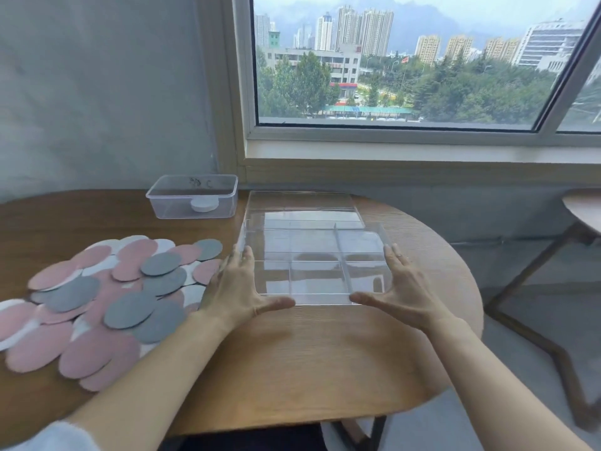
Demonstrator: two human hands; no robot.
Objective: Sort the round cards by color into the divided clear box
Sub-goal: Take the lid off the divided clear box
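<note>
The divided clear box (313,255) lies on the wooden table (309,359), its compartments holding nothing. My left hand (239,288) grips its left side, fingers along the wall and thumb at the front edge. My right hand (401,284) grips the right side the same way. A loose heap of round cards (107,297) in pink, grey and white is spread over the table's left part, touching my left hand's outer edge.
A flat clear lid (302,203) lies just behind the divided box. A small clear tub (193,196) with a white disc inside stands at the back left near the wall. A second table (585,209) is at the right, beyond the rounded table edge.
</note>
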